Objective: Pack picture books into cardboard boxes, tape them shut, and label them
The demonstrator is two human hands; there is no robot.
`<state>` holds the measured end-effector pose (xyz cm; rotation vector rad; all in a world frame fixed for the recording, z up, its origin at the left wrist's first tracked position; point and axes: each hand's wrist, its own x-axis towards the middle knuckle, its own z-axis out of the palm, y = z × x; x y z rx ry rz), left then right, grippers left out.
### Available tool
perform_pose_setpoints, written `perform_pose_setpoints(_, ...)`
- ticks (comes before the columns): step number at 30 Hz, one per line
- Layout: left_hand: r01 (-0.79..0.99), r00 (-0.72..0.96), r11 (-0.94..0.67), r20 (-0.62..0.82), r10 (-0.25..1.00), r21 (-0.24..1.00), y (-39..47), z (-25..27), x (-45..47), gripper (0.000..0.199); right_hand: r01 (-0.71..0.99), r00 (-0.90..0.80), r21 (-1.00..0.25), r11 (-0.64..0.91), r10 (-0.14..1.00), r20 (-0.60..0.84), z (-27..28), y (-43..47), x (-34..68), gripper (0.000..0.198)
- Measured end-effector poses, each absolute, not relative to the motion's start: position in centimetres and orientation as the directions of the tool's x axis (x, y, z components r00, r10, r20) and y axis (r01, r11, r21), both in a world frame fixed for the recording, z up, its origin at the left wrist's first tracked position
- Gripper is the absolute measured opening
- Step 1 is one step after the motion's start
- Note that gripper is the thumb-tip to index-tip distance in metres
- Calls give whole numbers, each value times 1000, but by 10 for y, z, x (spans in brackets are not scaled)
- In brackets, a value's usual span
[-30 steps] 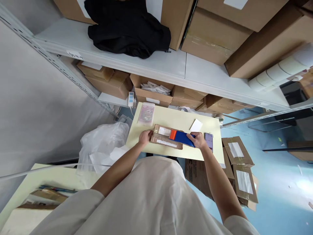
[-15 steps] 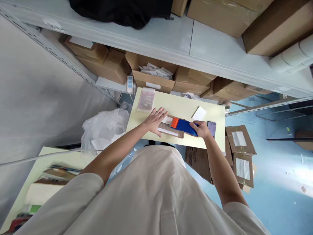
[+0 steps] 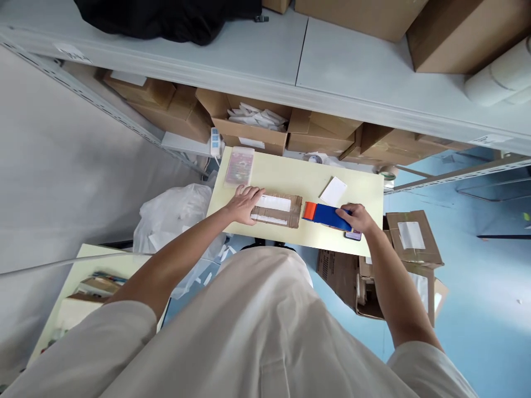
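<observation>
A flat, brown cardboard parcel (image 3: 296, 213) with white labels lies on the pale yellow table (image 3: 269, 166). My left hand (image 3: 244, 204) is closed round its left end, the thumb on the near side and the fingers on the far side. To the right of the parcel, a blue and orange tape dispenser (image 3: 327, 214) is gripped at its right end by my right hand (image 3: 355, 216). A small gap shows between the dispenser's orange tip and the parcel. A phone (image 3: 353, 235) lies partly hidden under my right hand and the dispenser.
A white card (image 3: 333, 190) and a clear pinkish case (image 3: 239, 166) lie towards the table's back. Behind stands a shelf (image 3: 249, 66) with cardboard boxes, one box (image 3: 249, 138) full of white pieces. Plastic bags (image 3: 174, 215) sit at left, more cartons (image 3: 415, 237) at right.
My right hand has drawn the tape dispenser right, off the parcel and partly over the phone. My left hand has gone from spread fingers to a grip on the parcel's left end.
</observation>
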<state>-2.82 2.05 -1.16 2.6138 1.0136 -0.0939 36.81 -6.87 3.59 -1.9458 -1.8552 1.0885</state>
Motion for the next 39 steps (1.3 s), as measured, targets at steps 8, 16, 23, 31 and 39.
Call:
perform_pose_setpoints(8,732,679,-660,-257,688,169,2,-7,-12,114,765,-60,-635,-105,971,-233,-6,-57,349,39)
perform_pose_setpoints(16,650,759,-714,-257,598,259,-1,-14,63,124,672,-124,-738,-64,972,-197,-22,-33,328,37)
perform_pose_setpoints(23,664,748,-685,-264,609,299,4,-14,65,111,619,-171,-777,-113,946,-275,-20,-45,357,40)
perform_pose_setpoints(31,604,797,-729,-228,560,321,0,-14,64,75,929,-55,-355,-102,913,-405,16,-49,344,50)
perform_pose_setpoints(39,588,807,-735,-189,559,338,-6,-15,65,55,973,20,-193,-123,886,-463,14,-44,261,35)
